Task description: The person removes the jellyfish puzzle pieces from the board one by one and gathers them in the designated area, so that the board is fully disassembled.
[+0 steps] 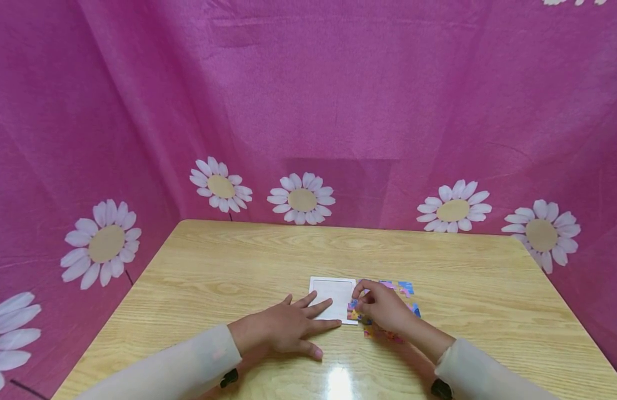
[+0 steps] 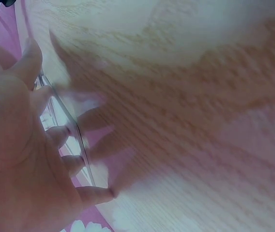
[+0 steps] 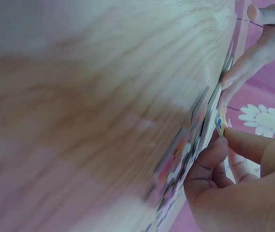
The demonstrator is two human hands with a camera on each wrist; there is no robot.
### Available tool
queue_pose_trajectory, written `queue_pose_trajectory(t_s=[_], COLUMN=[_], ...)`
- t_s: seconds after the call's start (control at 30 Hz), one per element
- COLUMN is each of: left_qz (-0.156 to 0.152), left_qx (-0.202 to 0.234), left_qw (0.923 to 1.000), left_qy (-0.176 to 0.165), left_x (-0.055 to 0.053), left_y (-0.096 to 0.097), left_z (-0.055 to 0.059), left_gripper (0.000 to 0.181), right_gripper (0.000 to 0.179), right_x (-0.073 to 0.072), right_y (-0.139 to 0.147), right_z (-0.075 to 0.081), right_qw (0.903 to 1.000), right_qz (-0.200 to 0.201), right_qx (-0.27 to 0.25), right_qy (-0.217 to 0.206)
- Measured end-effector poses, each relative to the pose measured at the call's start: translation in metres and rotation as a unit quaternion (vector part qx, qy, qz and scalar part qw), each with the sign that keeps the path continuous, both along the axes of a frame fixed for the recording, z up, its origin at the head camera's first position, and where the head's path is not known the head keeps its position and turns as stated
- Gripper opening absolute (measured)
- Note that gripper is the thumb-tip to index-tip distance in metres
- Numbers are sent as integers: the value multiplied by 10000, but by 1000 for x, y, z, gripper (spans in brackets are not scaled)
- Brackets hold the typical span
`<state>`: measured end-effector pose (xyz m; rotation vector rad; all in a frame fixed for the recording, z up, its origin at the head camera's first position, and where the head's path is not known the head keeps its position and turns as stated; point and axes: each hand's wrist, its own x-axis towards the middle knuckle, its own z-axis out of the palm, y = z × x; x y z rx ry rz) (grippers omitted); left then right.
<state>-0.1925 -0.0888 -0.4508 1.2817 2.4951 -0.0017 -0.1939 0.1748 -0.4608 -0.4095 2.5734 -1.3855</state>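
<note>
A white square puzzle tray [image 1: 333, 279] with a raised border lies on the table. My left hand [image 1: 290, 326] rests with spread, straight fingers over its left and front part, and in the left wrist view the palm [image 2: 16, 150] shows with the fingertips at the tray's edge. At the tray's right side, my right hand [image 1: 385, 310] pinches a small colourful jigsaw piece [image 3: 220, 122] between thumb and index finger. Several more jigsaw pieces [image 1: 407, 288] lie beside the tray, partly hidden under the right hand.
The light wood table [image 1: 228, 255] carries the tray near its front middle. A pink cloth [image 1: 338, 100] with white daisies hangs behind and at the sides. Light glares on the tabletop near the front edge.
</note>
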Motion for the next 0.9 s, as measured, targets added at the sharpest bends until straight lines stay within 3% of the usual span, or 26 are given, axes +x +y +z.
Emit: queue_pose_trajectory(t_s=[0.9], left_qz=[64], left_qx=[29], left_qw=[9998], left_qy=[-166], left_x=[2], left_y=[0], left_z=[3], left_gripper=[71], right_gripper=[12], right_x=[35], right_y=[97], right_z=[0], right_qw=[9984], right_qz=[-88], right_qx=[-301], right_qy=[-460])
